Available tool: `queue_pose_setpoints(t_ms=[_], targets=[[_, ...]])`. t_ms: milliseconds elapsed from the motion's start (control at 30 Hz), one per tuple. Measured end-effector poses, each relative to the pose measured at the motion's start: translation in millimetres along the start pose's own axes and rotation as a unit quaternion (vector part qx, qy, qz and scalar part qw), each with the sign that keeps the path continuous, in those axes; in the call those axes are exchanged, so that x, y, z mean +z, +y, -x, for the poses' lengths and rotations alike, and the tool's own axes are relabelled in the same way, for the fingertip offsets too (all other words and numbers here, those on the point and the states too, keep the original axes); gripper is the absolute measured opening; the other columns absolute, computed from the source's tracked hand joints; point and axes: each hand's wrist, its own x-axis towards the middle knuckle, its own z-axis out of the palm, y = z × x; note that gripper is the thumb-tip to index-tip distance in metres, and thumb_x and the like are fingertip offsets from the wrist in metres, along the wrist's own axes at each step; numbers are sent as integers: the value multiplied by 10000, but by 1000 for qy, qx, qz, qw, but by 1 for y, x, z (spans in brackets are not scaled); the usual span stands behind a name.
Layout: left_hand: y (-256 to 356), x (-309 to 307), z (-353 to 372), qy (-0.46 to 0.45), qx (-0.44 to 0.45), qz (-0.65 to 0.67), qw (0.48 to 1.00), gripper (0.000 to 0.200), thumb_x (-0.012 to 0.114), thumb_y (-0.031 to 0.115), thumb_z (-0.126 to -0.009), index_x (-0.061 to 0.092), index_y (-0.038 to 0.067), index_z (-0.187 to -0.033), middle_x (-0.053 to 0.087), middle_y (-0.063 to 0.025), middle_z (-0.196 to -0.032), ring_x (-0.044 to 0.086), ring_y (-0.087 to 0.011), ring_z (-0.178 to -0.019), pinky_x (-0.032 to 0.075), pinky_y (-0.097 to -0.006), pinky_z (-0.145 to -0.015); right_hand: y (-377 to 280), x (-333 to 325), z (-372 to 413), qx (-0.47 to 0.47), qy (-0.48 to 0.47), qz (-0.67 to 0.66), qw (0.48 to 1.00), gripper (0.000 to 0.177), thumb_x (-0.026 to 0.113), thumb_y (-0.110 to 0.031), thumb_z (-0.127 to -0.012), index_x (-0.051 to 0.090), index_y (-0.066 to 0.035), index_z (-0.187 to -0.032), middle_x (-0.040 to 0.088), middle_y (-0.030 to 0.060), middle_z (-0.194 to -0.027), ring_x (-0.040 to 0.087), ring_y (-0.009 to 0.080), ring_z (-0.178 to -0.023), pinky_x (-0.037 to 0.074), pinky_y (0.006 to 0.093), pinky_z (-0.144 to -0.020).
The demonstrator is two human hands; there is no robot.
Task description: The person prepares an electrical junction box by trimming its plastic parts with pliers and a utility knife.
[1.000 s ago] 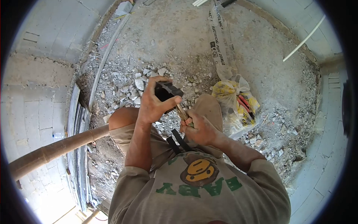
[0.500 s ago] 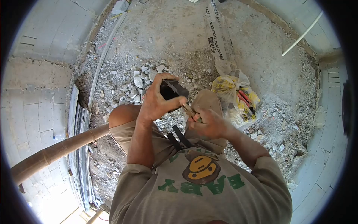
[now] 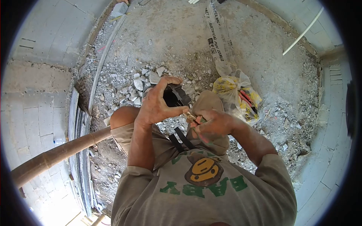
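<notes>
My left hand (image 3: 154,103) is closed around a black plastic box (image 3: 180,95), which looks like an electrical wall box, its hollow side facing me. Thumb and fingers grip opposite edges of it. In my right hand (image 3: 215,122) is a pair of pliers (image 3: 193,119) with red and green handles, the handles spread somewhat apart. The metal jaws point up-left at the box's lower edge beside my left thumb; whether they bite on it is hidden. Both hands are above my lap, between my knees.
Broken stones (image 3: 141,81) and rubble lie ahead. A clear plastic bag (image 3: 233,90) with yellow-and-black contents sits right of my knee. Plastic-wrapped electrical pipe (image 3: 218,37) runs beyond it. At left are a bamboo pole (image 3: 64,150) and metal strips (image 3: 80,150).
The pliers' handles have spread wider apart, with a red handle now showing below my right hand. The box has tilted slightly in my left hand, which stays almost in place.
</notes>
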Motion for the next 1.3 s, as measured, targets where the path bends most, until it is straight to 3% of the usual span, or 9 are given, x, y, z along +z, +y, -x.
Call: queue_pose_setpoints(t_ms=[200, 267, 467, 567, 767, 900, 1100, 1167, 1300], targets=[[2, 2, -5, 22, -140, 69, 987, 690, 866, 263, -646, 515, 37, -1196, 618, -106, -1181, 588, -194, -1063, 465, -331, -941, 27, 29, -25, -166, 231, 38, 958, 223, 587, -179, -864, 502, -25, -1001, 665, 59, -763, 628, 138, -600, 493, 282, -582], [-3, 2, -2, 21, -86, 54, 995, 695, 866, 256, -643, 511, 37, -1199, 609, -113, -1202, 580, -201, -1087, 461, -334, -950, 8, 10, -8, -56, 53, -91, 993, 221, 584, -179, -858, 504, -25, -996, 679, 70, -805, 630, 138, -602, 496, 274, -577], [6, -1, -5, -25, -44, 45, 998, 706, 877, 184, -590, 509, 58, -1179, 611, -121, -1227, 578, -224, -1134, 455, -340, -975, -11, -18, 10, 31, -74, -64, 995, 241, 585, -193, -838, 519, -23, -995, 691, 88, -877, 632, 139, -631, 494, 275, -598], [4, -3, 0, -24, -12, -20, 999, 687, 870, 226, -605, 525, 45, -1171, 639, -109, -1158, 611, -211, -1052, 471, -331, -933, 20, 3, -9, -125, 21, -31, 991, 233, 603, -185, -838, 507, -21, -973, 682, 93, -870, 626, 144, -674, 489, 289, -631], [-9, 3, -2, 55, -84, 27, 995, 648, 870, 347, -628, 567, 83, -1136, 688, -91, -964, 673, -215, -903, 523, -346, -816, 26, 37, -26, -102, 151, -66, 981, 260, 586, -97, -853, 523, 0, -1086, 663, 97, -927, 618, 124, -656, 463, 286, -554], [-8, 2, -3, 33, -57, 72, 995, 668, 876, 325, -615, 566, 78, -1152, 671, -101, -1049, 663, -219, -951, 511, -338, -849, -14, -4, 7, -21, 13, -188, 982, 258, 592, -108, -854, 538, 1, -1081, 663, 87, -947, 595, 111, -630, 454, 278, -527], [3, 2, -5, 13, -12, -10, 1000, 673, 878, 295, -597, 566, 76, -1151, 675, -99, -1044, 673, -229, -946, 520, -355, -847, -7, -4, 4, 23, -23, -39, 999, 312, 606, -139, -858, 532, -2, -1129, 678, 78, -942, 566, 102, -614, 459, 266, -530], [-1, 2, -4, 22, -40, -34, 998, 672, 879, 309, -600, 564, 69, -1142, 690, -99, -973, 681, -226, -894, 529, -354, -816, 11, 12, -7, -103, 82, -11, 991, 218, 571, -167, -852, 504, -31, -1009, 680, 82, -841, 613, 137, -587, 479, 289, -537], [-6, 3, -4, 32, -130, 28, 991, 651, 865, 328, -641, 557, 72, -1154, 683, -122, -974, 666, -204, -881, 522, -345, -813, 24, 30, -26, -149, 223, 29, 963, 228, 568, -179, -853, 499, -22, -1003, 681, 76, -826, 626, 148, -600, 479, 298, -555]])
